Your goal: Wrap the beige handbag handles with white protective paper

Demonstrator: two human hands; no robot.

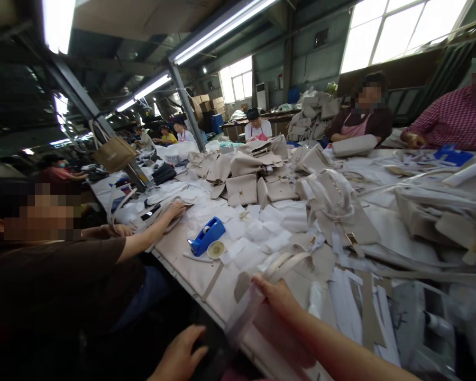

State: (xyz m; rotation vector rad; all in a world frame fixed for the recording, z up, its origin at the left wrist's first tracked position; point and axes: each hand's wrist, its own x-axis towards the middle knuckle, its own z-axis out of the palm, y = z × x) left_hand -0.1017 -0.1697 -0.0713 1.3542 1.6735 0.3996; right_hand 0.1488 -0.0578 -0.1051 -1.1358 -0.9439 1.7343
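My right hand is closed, fingers pinched on a strip of translucent film that hangs over the table's front edge. Right by these fingers lies a beige bag with its strap handle looping up; whether the fingers also grip the handle, I cannot tell. Low in the view, my left hand hovers off the table edge, its thumb and fingers apart and nothing between them. A blue tape dispenser stands ahead, with a tape roll beside it.
A co-worker sits close on the left, arms on the table. More people sit across. Beige bags are heaped mid-table among white paper sheets. White and beige strips and a clear plastic bag lie at right.
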